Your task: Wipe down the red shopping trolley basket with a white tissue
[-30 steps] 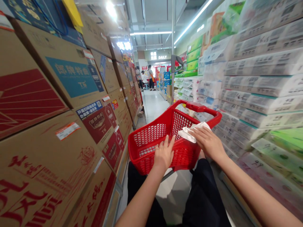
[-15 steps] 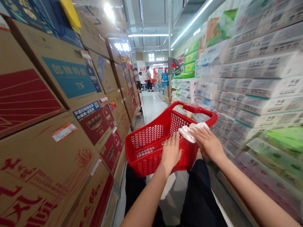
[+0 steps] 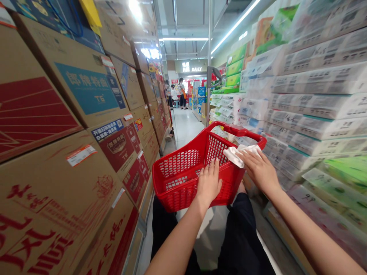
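Note:
A red plastic shopping basket (image 3: pixel 174 196) with slotted walls and a raised handle at its right end sits tilted between my legs. My left hand (image 3: pixel 208 182) lies on its near side, fingers stretched up over the rim and the thumb apart. Under the fingers of my right hand (image 3: pixel 260 170) is a crumpled white cloth (image 3: pixel 234 156), pressed against the basket's right rim near the foot of the handle. The palm side of both hands is hidden. Inside the basket, the visible part of the slotted floor shows no goods.
Stacked cardboard cartons (image 3: pixel 106 183) wall the left side close by. On the right rise piles of wrapped paper packs (image 3: pixel 309 110), with green packs (image 3: pixel 344 179) lower down. A metal post (image 3: pixel 209 68) stands ahead. Farther down the aisle are people (image 3: pixel 181 93).
My right hand and the white cloth have slid slightly right along the rim toward the handle. The left hand stays at the same place on the basket; the view has shifted a little.

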Action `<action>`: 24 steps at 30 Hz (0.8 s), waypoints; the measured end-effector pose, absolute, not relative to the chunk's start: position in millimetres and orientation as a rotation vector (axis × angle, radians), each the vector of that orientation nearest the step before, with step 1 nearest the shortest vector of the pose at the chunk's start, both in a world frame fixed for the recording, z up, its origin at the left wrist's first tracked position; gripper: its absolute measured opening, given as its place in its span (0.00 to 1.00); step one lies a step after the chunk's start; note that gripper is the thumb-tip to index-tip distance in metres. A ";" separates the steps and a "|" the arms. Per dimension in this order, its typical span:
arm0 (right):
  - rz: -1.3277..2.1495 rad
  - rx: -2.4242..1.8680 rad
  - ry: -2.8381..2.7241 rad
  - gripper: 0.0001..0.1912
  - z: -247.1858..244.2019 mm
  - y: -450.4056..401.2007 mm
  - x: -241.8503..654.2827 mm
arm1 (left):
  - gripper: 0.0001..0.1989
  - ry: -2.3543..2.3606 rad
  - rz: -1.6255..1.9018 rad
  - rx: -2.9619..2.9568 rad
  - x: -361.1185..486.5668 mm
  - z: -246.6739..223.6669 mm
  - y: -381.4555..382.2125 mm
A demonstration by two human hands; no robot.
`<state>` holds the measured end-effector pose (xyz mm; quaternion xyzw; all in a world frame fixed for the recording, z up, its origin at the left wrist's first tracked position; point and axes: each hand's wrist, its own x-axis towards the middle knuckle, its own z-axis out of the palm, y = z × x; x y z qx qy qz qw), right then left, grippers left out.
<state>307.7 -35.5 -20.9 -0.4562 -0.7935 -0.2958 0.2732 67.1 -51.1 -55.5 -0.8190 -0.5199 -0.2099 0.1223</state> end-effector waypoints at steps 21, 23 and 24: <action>-0.841 -1.220 -2.191 0.32 -21.5 -33.8 323.2 | 0.44 -1.576 -0.581 -2.351 75.5 -47.0 -55.1; -0.855 -1.229 -2.160 0.32 -16.7 -30.4 333.0 | 0.42 -1.578 -0.558 -2.370 75.3 -43.1 -55.6; -0.864 -1.247 -2.116 0.31 -13.9 -26.7 339.8 | 0.41 -1.583 -0.549 -2.383 75.0 -41.0 -55.5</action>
